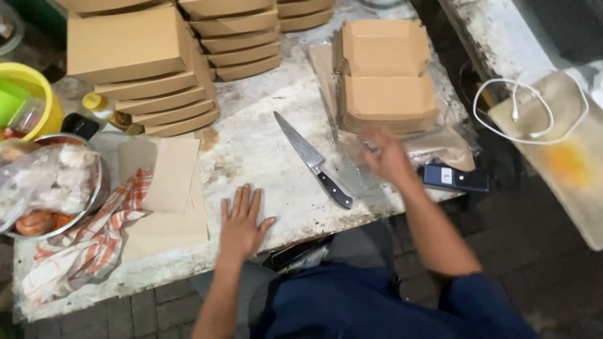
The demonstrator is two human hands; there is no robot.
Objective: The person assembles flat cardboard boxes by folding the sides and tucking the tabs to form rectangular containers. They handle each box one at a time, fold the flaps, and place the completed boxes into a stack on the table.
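L hand (240,221): flat, fingers spread, empty, on worn white desk (264,150) nr front edge.
R hand (388,154): blurred, grip unclear, over clear plastic wrap (440,141) below stacked brown cardboard trays (384,75), right edge.
Black-handled steel knife (312,160): desk centre, between hands.

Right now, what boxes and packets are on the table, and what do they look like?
Closed brown cardboard boxes: stacked flat at the table's far left and middle.
Open brown boxes: nested pile, far right, in front of the right hand.
Clear plastic wrap: crinkled, under that pile.
Brown paper sheets: flat, beside the left hand.
Clear bag: pale food, in a metal bowl at left.
Dark flat device: small white label, right edge.
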